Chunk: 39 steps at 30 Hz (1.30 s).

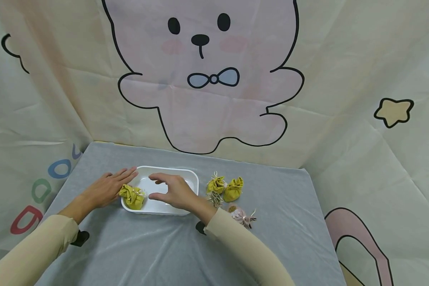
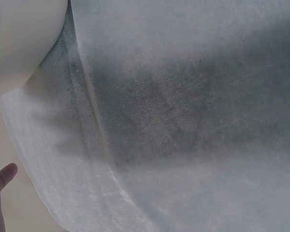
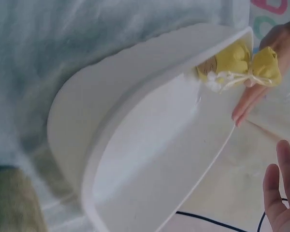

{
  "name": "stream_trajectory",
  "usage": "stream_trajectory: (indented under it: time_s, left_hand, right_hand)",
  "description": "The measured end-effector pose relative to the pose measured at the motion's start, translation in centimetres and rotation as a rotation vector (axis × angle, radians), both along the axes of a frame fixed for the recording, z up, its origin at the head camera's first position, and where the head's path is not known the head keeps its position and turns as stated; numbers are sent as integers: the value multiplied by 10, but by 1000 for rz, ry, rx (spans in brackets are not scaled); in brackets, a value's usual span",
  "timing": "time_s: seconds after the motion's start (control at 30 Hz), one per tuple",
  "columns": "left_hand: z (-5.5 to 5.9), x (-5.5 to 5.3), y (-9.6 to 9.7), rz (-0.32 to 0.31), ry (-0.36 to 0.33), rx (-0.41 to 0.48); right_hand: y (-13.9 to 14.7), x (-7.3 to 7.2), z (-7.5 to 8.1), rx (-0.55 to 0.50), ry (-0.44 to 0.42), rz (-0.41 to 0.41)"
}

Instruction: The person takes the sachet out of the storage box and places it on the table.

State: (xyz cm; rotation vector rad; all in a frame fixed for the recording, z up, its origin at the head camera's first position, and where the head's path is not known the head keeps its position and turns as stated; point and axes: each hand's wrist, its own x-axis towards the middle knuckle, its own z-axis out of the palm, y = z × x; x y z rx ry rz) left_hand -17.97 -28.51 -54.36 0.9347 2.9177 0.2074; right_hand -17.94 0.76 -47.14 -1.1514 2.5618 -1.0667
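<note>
A white tray lies on the grey cloth. In its left end sits a yellow drawstring pouch with a pale cord, seen also in the right wrist view. My left hand lies at the tray's left edge beside the pouch, fingers stretched forward. Only bits of that hand show at the left border of the left wrist view. Over the middle of the tray, my right hand holds nothing, its thumb and fingers spread apart and pointing toward the pouch.
Right of the tray stand two yellow pouches, a greenish bundle and a pinkish pouch, partly behind the right forearm. The grey cloth covers the table. A printed curtain hangs behind.
</note>
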Motion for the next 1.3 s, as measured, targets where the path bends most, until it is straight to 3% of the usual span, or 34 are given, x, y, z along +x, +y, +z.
stream_trajectory:
  time_s: [0.53,0.97,1.1,1.3]
  left_hand:
    - [-6,0,-5,-47,113,26]
    - [-4,-1,-4,-50,97,32]
    - [-4,-1,-3,-50,109,40]
    - [-2,0,-2,-37,75,19]
  right_hand:
    - [-55,5,-24,121,-33,-55]
    - [-76,10,-37,244,35,-88]
    - [-77,11,-39,254,40,-92]
    - [-80,12,-41,268,65,-88]
